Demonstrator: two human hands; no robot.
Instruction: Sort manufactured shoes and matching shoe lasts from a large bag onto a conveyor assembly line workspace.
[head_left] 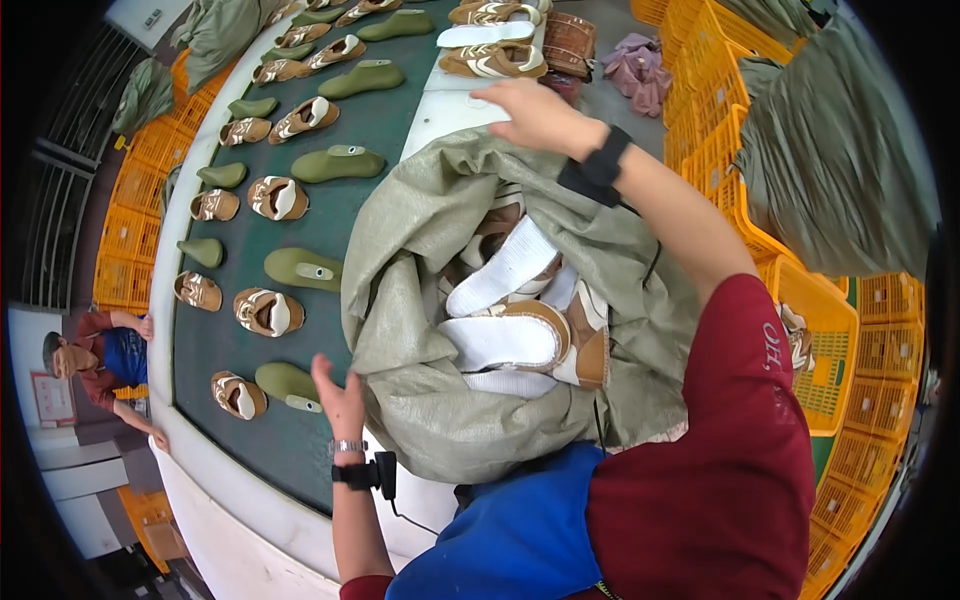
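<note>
An olive woven sack (415, 440) stands gaping on the white strip (430, 115) along the right edge of the worktop (270, 455), its mouth folded outward in loose creases. Inside, brown-and-white shoes (592, 345) lie jumbled at different angles, several turned to show their white undersides (505, 268).

The left hand (342, 402) is open, fingers spread, beside the sack's left side, gripping nothing; whether its fingertips touch the cloth cannot be told. A metal watch (348, 446) and a black strap (352, 475) circle that wrist. The right hand (540, 112) is also open and empty, held at the far rim of the sack with its fingers pointing toward the white strip; contact with the cloth is unclear. It wears a black wrist strap (597, 167).

On the worktop's green surface, brown-and-white shoe uppers (278, 198) alternate with green shoe lasts (338, 164) in rows toward the far end. More shoes (492, 60) sit on the white strip beyond the right hand. At the worktop's left edge, a co-worker (115, 350) in a blue apron rests a hand (160, 438) on the border. Orange crates (825, 385) stand behind the right arm, some draped in green cloth (840, 150).
</note>
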